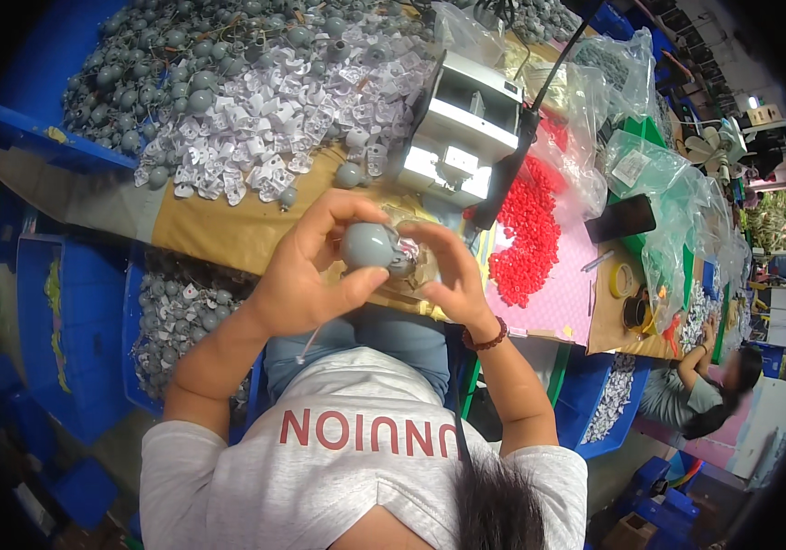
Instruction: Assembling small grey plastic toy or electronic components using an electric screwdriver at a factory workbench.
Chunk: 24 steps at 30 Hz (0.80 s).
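Observation:
Over the table's front edge I hold a glossy grey ball-shaped plastic part (367,247) with a smaller neck. My left hand (297,266) is closed round its big rounded end, fingers over the top and thumb below. Curled about the neck end is my right hand (453,266), its index fingertip at the top and the thumb lower down. Small reddish and silvery bits (409,247) show at the neck between the hands; I cannot make out what they are. Behind my hands, a loose grey ball-shaped part (349,175) lies near a heap of white plastic pieces (265,119).
Grey parts (145,64) are heaped at the back left. A white-and-black device (463,128) stands behind my hands. Red pieces (528,238), a phone (620,218) and a tape roll (621,280) lie right. Blue bins (72,330) flank me; another person (700,394) works far right.

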### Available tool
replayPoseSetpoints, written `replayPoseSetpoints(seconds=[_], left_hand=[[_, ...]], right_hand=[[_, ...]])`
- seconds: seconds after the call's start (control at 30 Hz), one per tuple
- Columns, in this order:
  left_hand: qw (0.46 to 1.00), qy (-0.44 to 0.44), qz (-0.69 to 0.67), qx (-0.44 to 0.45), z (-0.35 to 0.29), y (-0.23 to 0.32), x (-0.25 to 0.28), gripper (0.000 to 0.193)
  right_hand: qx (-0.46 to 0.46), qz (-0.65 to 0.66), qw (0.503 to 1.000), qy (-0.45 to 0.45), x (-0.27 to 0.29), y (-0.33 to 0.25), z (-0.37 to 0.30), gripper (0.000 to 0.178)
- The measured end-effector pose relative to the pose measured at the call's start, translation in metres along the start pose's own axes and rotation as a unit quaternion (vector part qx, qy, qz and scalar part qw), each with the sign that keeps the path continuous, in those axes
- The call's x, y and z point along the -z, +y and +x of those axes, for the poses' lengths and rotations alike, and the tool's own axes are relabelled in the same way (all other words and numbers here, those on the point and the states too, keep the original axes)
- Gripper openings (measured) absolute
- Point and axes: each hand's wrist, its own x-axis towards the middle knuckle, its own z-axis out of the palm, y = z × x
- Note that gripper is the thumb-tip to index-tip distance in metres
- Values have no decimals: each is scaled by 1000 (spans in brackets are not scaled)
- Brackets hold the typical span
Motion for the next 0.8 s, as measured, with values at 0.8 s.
replayPoseSetpoints(seconds=[0.8], left_hand=[[951,-12,287,111,-44,-117,-18,35]], right_hand=[[49,-612,786,-79,11,38,-2,17]])
